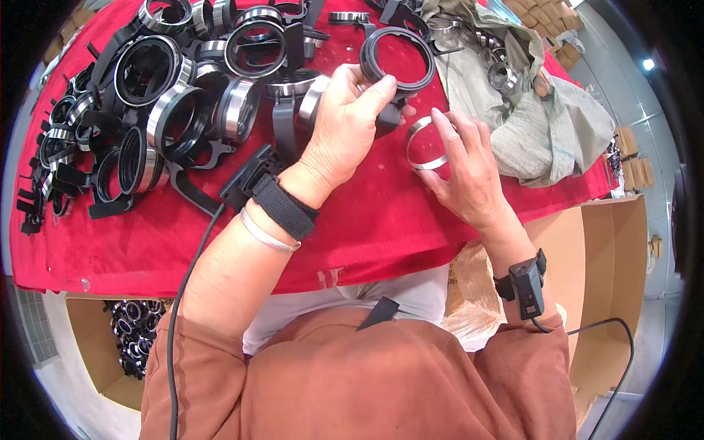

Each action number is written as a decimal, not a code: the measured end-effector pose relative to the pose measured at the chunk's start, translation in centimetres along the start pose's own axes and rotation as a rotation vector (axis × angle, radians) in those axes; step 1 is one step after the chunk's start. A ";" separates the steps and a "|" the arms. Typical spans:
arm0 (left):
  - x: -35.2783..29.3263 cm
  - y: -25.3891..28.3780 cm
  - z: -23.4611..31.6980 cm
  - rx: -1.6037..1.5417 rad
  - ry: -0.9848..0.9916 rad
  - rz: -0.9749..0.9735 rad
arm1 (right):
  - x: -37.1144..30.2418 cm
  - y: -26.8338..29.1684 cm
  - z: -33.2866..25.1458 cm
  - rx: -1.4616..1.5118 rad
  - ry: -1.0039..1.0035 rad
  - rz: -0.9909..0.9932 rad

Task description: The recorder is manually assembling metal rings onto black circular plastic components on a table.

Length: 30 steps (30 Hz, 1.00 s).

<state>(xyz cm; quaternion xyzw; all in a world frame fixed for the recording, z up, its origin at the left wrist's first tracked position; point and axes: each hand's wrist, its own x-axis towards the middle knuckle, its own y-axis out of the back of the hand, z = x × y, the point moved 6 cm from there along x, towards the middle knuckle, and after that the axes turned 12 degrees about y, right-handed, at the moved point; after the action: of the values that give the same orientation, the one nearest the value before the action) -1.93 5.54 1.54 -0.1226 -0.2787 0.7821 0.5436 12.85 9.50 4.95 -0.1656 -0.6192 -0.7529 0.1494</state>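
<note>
My left hand [345, 121] is closed around the handle side of a black plastic ring [369, 60], its round opening tilted up over the red cloth. A bare silver metal ring [431, 163] is pinched between the thumb and fingers of my right hand [469, 165]. The two rings are close together but apart, the silver one nearer me and a little to the right. Left of my left hand lies a heap of similar black rings [178, 121], many with silver bands around them and flat black arms.
Red cloth [367, 249] covers the table. At the right lies a grey-green woven sack [565, 139] with loose silver rings [501, 77] in its mouth. Cardboard boxes stand below the table at right [616, 257] and left [84, 345], the left one holding many banded rings. Cables run from both wrists.
</note>
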 end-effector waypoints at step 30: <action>-0.4 -0.3 -1.1 0.064 0.262 0.046 | 3.5 5.3 3.4 0.379 -0.293 -0.073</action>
<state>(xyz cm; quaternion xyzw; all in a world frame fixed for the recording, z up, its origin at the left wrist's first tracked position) -0.98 5.54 0.79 -0.2127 -0.1771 0.7802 0.5609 12.20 11.82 11.72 -0.2197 -0.7701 -0.5960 0.0591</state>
